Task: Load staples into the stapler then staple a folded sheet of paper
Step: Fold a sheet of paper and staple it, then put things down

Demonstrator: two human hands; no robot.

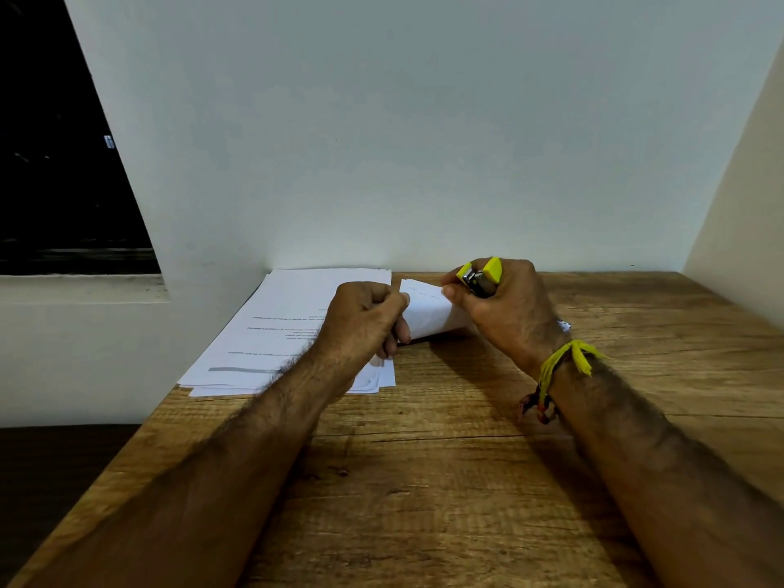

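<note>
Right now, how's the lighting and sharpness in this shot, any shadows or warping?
Head view: dim, cool light; forearm shadows fall across the wooden table; wide-angle lens slants the walls; the printed paper stack text is too blurred to read; the yellow stapler shows small metal glints.

Paper stack (292,328) (on table (445,481)) leftward

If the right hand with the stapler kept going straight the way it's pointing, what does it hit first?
The right hand grips the yellow stapler, nose aimed left at the folded sheet that the left hand holds. Straight on, it would probably meet that sheet's near edge first; whether it already touches is unclear.
</note>
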